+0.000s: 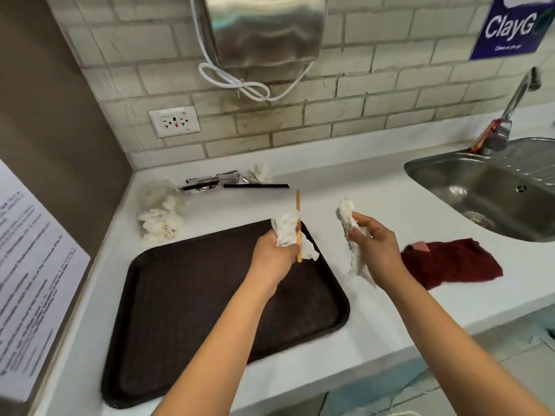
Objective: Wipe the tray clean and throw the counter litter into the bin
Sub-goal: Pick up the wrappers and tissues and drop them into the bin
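Observation:
A dark brown tray [186, 295] lies on the white counter [375, 295], its surface bare. My left hand [271, 250] hovers over the tray's far right corner, shut on a crumpled white napkin [286, 229] and an upright wooden stick [298, 211]. My right hand [374, 244] is just right of the tray, above the counter, shut on another crumpled white tissue [348, 217] that hangs down below the fingers. More litter lies at the back left: a heap of white tissues [160, 211], foil wrappers [210, 183], a black strip [256, 185] and a small crumpled tissue [259, 172].
A dark red cloth [453, 262] lies on the counter right of my right hand. A steel sink [492, 193] with a tap [507, 115] is at the far right. A metal hand dryer [264, 28] and a socket [174, 121] are on the tiled wall. No bin is in view.

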Demonstrator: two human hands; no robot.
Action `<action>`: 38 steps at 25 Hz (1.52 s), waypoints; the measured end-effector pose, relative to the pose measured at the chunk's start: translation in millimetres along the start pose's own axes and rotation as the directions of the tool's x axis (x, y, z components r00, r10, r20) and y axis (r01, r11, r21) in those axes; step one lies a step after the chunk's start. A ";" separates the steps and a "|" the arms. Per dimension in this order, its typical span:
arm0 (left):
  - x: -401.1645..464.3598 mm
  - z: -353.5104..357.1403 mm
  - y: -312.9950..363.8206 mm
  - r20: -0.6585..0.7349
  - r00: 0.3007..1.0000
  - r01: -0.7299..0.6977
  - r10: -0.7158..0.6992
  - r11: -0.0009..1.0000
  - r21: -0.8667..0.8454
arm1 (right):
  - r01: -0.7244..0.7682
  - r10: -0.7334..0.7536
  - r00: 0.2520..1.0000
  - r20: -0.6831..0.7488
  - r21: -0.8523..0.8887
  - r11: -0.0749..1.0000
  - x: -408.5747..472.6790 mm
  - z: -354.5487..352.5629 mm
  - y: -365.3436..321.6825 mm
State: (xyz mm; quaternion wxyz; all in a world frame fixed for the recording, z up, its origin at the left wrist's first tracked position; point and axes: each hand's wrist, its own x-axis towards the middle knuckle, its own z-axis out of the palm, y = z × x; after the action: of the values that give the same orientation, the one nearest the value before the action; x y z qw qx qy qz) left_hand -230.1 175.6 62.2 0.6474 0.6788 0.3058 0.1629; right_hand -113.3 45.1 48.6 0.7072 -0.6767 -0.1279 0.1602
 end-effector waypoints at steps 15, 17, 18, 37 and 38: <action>-189.8 218.2 -167.3 0.197 0.921 0.317 -0.335 0.941 0.118 | 0.158 -0.206 0.961 -0.187 -0.239 0.958 -157.2 -233.3 162.6; -195.8 238.4 -201.7 0.235 0.877 0.392 -0.420 0.906 0.156 | 0.065 -0.128 0.963 -0.236 -0.258 0.964 -174.3 -260.8 209.5; -195.5 247.7 -219.1 0.235 0.856 0.425 -0.460 0.886 0.187 | -0.002 -0.073 0.959 -0.274 -0.263 0.965 -182.3 -272.6 234.1; -101.6 373.4 -532.1 0.082 0.639 0.678 -0.765 0.610 0.410 | -0.785 0.645 0.581 -0.496 -0.132 0.606 -183.5 -342.2 543.5; -97.2 377.5 -543.4 0.069 0.656 0.667 -0.752 0.620 0.412 | -0.779 0.638 0.595 -0.489 -0.157 0.607 -180.0 -342.7 555.0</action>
State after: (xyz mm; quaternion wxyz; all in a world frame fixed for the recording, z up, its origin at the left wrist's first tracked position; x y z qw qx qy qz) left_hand -181.9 -193.2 -493.5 0.5577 0.6187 0.4953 -0.2467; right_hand -171.6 -322.5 -516.5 0.4565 -0.8027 0.2720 0.2707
